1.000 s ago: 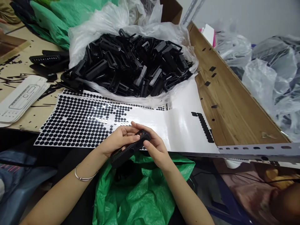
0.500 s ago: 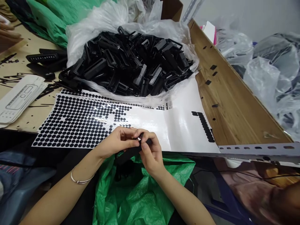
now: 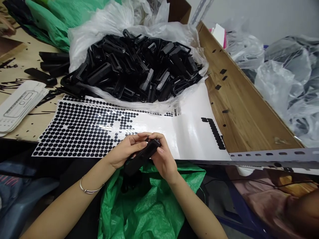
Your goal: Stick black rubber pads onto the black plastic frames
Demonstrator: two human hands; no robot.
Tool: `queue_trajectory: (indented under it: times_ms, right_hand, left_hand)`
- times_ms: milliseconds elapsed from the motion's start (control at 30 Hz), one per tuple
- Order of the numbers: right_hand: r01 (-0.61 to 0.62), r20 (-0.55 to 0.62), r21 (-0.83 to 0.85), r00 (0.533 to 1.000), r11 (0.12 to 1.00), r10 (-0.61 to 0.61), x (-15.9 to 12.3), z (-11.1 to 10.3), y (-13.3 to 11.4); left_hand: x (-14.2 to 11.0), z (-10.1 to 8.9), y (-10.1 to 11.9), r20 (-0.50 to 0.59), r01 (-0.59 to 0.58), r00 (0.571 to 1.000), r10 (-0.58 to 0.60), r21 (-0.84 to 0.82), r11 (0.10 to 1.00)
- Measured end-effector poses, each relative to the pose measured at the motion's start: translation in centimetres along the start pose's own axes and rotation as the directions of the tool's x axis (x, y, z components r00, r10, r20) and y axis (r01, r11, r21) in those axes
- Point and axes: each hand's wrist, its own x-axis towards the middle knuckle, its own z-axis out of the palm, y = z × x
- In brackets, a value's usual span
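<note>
Fingers (image 3: 142, 145) of the left hand (image 3: 121, 154) and the right hand (image 3: 166, 162) are clamped on a black plastic case (image 3: 137, 162), which is held tilted over the near edge of the desk (image 3: 37, 122). Whether this case is finished I cannot tell, because the fingers cover its far end.

The work seems to be only partly done. Just beyond the fingers, a sheet of round black stickers (image 3: 74, 129) has dense rows at its left, while its right part is bare, so I judge that many are used and many are left. Farther beyond lies a big heap of black plastic parts (image 3: 139, 69) in a whitish plastic bag (image 3: 84, 36). Below the fingers, a green bag (image 3: 149, 209) opens with something dark inside (perhaps completed pieces).

To the left of the fingers, printed white cards (image 3: 22, 103) lie stacked on the desk, and another person's hand (image 3: 7, 27) appears far beyond. To the right, a wooden board (image 3: 246, 109) is edged by perforated metal (image 3: 269, 155); past it are clear plastic bags (image 3: 279, 76) and a pale wall (image 3: 274, 16).
</note>
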Motion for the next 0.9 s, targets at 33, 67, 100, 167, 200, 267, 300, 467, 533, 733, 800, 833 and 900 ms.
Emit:
queue_trajectory:
  times_ms: [33, 67, 100, 167, 200, 267, 300, 467, 533, 733, 800, 833, 900]
  right_hand:
    - [-0.01, -0.007, -0.004, 1.0, 1.0, 0.01, 0.0, 0.0, 0.0]
    - [-0.017, -0.017, -0.017, 1.0, 1.0, 0.016, -0.1, 0.0, 0.0]
    - [-0.019, -0.023, -0.032, 1.0, 0.999, 0.018, -0.1, -0.1, 0.0]
    - [-0.007, -0.023, -0.054, 1.0, 0.999, 0.006, -0.1, -0.1, 0.0]
    - [0.003, -0.018, -0.062, 1.0, 0.998, -0.004, -0.1, -0.1, 0.0]
    - [0.02, -0.012, -0.091, 1.0, 0.996, -0.021, -0.1, -0.1, 0.0]
    - [0.029, -0.015, -0.115, 0.999, 0.993, -0.031, -0.1, -0.1, 0.0]
    - [0.083, -0.058, -0.2, 0.994, 0.976, -0.097, -0.1, 0.1, 0.4]
    - [0.098, -0.072, -0.191, 0.991, 0.977, -0.113, 0.0, 0.3, 0.6]
    - [0.146, -0.096, -0.107, 0.983, 0.984, -0.156, 0.2, 0.8, 1.0]
    - [0.171, -0.099, -0.054, 0.979, 0.984, -0.176, 0.1, 0.9, 1.2]
    - [0.181, -0.101, -0.035, 0.978, 0.983, -0.184, 0.1, 1.0, 1.2]
    - [0.182, -0.103, -0.034, 0.977, 0.983, -0.184, 0.0, 0.9, 1.1]
  left_hand:
    - [0.0, 0.0, 0.0, 0.0, 0.007, 1.0, -0.007, 0.004, 1.0]
    - [0.0, 0.0, 0.0, -0.002, 0.011, 1.0, -0.011, -0.002, 1.0]
    - [0.0, 0.1, 0.0, -0.005, 0.015, 1.0, -0.015, -0.019, 1.0]
    - [0.0, 0.2, 0.1, -0.011, 0.022, 1.0, -0.023, -0.065, 0.998]
    - [0.0, 0.3, 0.2, -0.013, 0.024, 1.0, -0.025, -0.086, 0.996]
    - [0.0, 0.5, 0.3, -0.012, 0.026, 1.0, -0.028, -0.115, 0.993]
    - [0.0, 0.5, 0.4, -0.01, 0.025, 1.0, -0.026, -0.123, 0.992]
    - [0.0, 0.4, 0.4, 0.022, 0.008, 1.0, -0.006, -0.075, 0.997]
    - [0.0, 0.3, 0.2, 0.034, 0.012, 0.999, -0.011, -0.045, 0.999]
    - [0.0, -0.1, -0.1, 0.064, -0.001, 0.998, -0.001, 0.017, 1.0]
    - [0.0, -0.1, -0.1, 0.067, -0.01, 0.998, 0.009, 0.015, 1.0]
    - [0.0, 0.0, -0.1, 0.069, -0.01, 0.998, 0.01, 0.009, 1.0]
    - [0.0, 0.1, -0.1, 0.061, -0.001, 0.998, 0.002, -0.013, 1.0]
